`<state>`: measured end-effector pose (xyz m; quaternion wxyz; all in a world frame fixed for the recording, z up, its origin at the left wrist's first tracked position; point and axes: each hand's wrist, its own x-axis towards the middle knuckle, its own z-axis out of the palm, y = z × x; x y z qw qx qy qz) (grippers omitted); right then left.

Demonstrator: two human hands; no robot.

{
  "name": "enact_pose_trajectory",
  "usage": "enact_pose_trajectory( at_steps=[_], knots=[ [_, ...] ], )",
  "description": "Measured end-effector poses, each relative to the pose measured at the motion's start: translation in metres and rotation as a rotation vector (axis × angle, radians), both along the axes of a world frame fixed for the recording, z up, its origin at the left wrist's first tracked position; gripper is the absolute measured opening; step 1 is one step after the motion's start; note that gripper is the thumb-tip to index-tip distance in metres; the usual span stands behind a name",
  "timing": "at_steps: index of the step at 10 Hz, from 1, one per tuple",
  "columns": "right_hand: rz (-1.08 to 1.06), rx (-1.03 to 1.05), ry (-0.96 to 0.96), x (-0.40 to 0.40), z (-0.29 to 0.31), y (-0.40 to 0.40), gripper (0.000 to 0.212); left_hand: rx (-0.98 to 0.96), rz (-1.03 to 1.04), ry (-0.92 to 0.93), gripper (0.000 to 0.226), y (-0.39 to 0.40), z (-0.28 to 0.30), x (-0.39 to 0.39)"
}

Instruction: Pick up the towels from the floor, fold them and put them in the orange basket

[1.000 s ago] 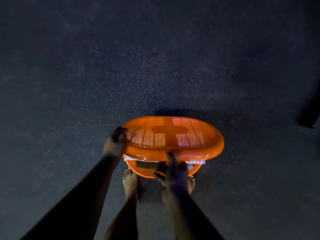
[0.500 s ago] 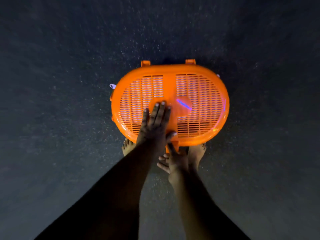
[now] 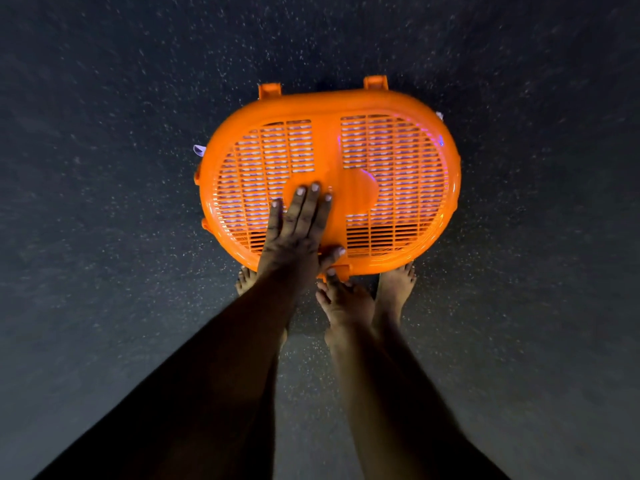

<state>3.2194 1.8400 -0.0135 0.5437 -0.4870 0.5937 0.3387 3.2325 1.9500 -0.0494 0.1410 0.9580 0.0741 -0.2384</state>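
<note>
The left hand (image 3: 294, 233) is laid flat, fingers straight and close together, on the slatted lid (image 3: 398, 161) of the orange basket (image 3: 446, 237), its thumb spread along the near rim. The right hand (image 3: 346, 301) is held just below the lid's near edge, one fingertip touching the latch (image 3: 341, 271); its other fingers are curled, and whether anything is gripped cannot be told. Bare feet (image 3: 398, 285) are seen under the near rim on the dark speckled floor (image 3: 104, 168). Pale towel fabric (image 3: 199, 149) shows through the slats and at the left edge.
</note>
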Motion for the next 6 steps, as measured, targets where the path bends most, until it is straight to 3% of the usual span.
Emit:
enact_pose_trajectory(
  at_steps=[1,2,4,5,6],
  knots=[
    [-0.012,0.086,-0.076,-0.011,-0.009,-0.009,0.005,0.115,-0.123,-0.120,0.094,-0.003,0.004,0.001],
    [0.063,0.121,-0.123,-0.016,-0.013,-0.015,0.021,0.135,-0.102,-0.136,0.094,-0.002,0.000,0.000],
    [0.225,0.095,-0.173,-0.016,-0.024,-0.028,0.022,0.117,-0.100,-0.143,0.094,-0.004,-0.004,-0.002],
    [0.571,0.047,-0.206,0.000,0.002,-0.032,0.042,0.084,-0.129,-0.035,0.094,0.001,0.010,-0.007],
    [0.852,-0.116,-0.208,0.009,0.007,-0.050,0.040,0.023,-0.083,0.046,0.091,0.006,0.030,-0.015]
  ],
)
